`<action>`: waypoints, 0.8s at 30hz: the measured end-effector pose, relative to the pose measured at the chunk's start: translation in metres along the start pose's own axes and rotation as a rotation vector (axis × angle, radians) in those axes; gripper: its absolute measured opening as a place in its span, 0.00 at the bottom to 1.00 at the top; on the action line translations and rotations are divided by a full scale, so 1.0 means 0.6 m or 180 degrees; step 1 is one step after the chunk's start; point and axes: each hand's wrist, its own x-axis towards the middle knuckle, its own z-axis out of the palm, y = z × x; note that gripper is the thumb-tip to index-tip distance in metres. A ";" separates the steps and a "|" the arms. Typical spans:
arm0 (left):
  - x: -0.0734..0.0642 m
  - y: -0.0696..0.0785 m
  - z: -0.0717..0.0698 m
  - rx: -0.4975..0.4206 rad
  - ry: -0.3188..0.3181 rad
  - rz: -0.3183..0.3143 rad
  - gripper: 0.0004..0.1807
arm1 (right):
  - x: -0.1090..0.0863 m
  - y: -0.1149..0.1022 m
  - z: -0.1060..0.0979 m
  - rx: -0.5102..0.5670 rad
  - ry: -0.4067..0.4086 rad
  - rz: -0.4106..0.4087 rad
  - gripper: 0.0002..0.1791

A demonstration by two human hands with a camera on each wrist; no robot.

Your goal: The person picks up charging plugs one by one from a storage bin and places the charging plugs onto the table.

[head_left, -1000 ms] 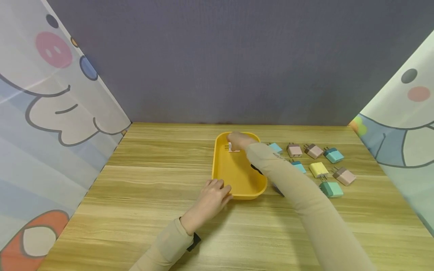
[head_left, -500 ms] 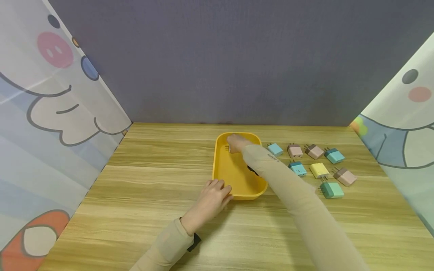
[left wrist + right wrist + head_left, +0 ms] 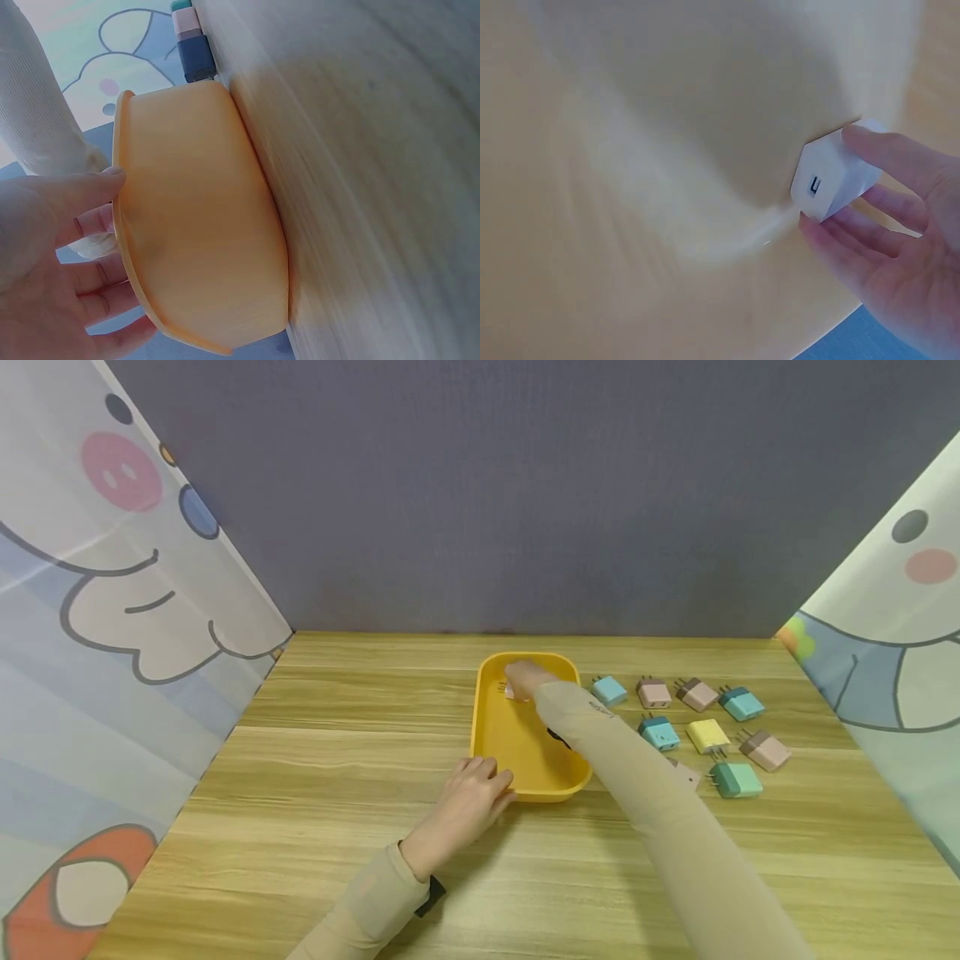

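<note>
My right hand (image 3: 527,678) reaches into the far part of a yellow plastic tray (image 3: 476,718). Between thumb and fingers it pinches a white plug-in charger (image 3: 829,172), whose port faces the right wrist camera. The charger sits low against the tray's inside, its prongs pointing left in the head view. At the tray's near left corner, my left hand (image 3: 472,793) holds the rim, with the thumb (image 3: 112,176) at the rim's edge and the other fingers behind it in the left wrist view.
Right of the tray lie several chargers: light blue (image 3: 609,691), teal (image 3: 742,702), yellow (image 3: 707,737), green (image 3: 737,780) and pink (image 3: 765,750) among them. The right sleeve (image 3: 645,785) partly covers another pink one (image 3: 684,772). A grey partition (image 3: 525,502) rises behind the wooden table (image 3: 315,777).
The right forearm has shifted slightly left, uncovering more of the blue chargers and part of a pink one; a dark one is now hidden. The left hand keeps its place on the rim.
</note>
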 end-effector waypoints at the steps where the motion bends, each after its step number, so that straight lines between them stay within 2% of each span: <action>1: 0.000 0.000 0.000 -0.0003 0.0000 -0.0002 0.06 | 0.001 0.001 0.001 -0.0021 -0.0006 0.0003 0.06; 12: 0.000 0.001 0.001 -0.0002 0.0031 0.0011 0.07 | 0.002 0.005 0.004 0.0148 -0.0067 0.0010 0.06; 15: 0.001 0.002 0.001 0.0005 0.0034 0.0021 0.07 | -0.003 0.004 0.004 0.0140 -0.0063 -0.0011 0.01; 24: 0.001 0.004 0.000 -0.0008 -0.0024 -0.0016 0.07 | -0.006 0.000 -0.001 0.0118 -0.0053 -0.0056 0.02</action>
